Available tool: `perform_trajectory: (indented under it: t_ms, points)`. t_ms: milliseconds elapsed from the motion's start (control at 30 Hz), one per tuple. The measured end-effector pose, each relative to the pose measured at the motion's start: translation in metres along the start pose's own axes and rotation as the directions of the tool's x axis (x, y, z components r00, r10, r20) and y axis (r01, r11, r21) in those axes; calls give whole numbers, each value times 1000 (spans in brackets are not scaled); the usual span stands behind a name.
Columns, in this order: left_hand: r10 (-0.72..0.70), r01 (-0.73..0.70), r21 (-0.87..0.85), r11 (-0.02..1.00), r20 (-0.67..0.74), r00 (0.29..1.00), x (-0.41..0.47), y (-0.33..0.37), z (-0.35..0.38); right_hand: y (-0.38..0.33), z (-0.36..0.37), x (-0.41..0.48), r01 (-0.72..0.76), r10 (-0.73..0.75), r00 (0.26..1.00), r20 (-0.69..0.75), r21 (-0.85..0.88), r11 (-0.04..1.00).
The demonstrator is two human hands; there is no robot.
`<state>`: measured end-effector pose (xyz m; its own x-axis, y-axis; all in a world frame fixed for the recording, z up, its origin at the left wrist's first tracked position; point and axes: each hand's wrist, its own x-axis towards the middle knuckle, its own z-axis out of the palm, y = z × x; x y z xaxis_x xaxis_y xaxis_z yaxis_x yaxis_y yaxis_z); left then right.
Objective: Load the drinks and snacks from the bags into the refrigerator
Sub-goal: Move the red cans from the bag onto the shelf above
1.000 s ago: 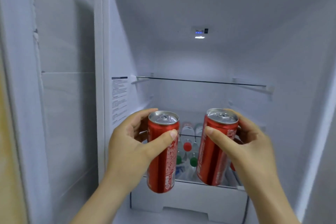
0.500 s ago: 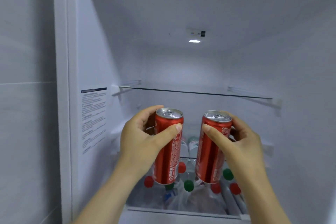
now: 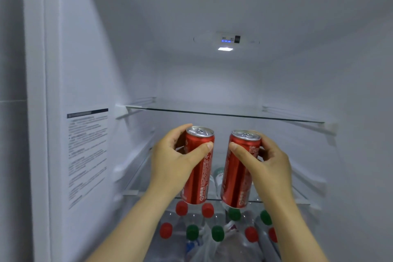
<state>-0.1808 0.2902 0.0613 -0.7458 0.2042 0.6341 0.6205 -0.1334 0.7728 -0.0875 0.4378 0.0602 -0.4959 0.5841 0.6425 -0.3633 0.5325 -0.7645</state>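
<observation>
Refrigerator (image 3: 212,83) interior, left hand (image 3: 172,161) grip curled round left can (image 3: 198,181), right hand (image 3: 270,161) round right can (image 3: 236,178), bottles (image 3: 192,232) below blurred, half-hidden

"Coke" on right red can (image 3: 236,185), wall sticker (image 3: 87,155) txt unreadable

Kitchen (likely home), open refrigerator (image 3: 212,83), glass shelf (image 3: 225,114), bottles (image 3: 217,234)

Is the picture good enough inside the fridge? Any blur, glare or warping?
Head view: dim, bluish light; the lamp is blown out white; the label on the left wall is smeared, unreadable; the wide-angle lens bows the fridge walls; left can and right can are fairly sharp, tops glinting; bottles below are soft.
</observation>
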Motion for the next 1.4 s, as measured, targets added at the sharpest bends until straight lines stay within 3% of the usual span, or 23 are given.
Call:
perform_trajectory:
  t_ms: [267, 667, 867, 1100, 1400]
  points:
    - [-26, 26, -44, 999, -4, 1000, 12, -21, 16, 18, 9, 15, 2, 1, 999, 38, -71, 997]
    - [-146, 139, 58, 989, 150, 978, 4, -59, 17, 54, 9, 4, -134, 151, 978, 146, -118, 984]
    - [-169, 146, 121, 982, 211, 963, 12, -63, 20, 75, 19, 7, -143, 162, 986, 36, -310, 940]
    - [-193, 150, 190, 970, 233, 953, 32, -63, 34, 85, 14, 31, -145, 197, 976, 88, -408, 901]
    - [-234, 175, 238, 955, 248, 940, 61, -78, 68, 115, 6, 71, -212, 268, 962, 44, -494, 843]
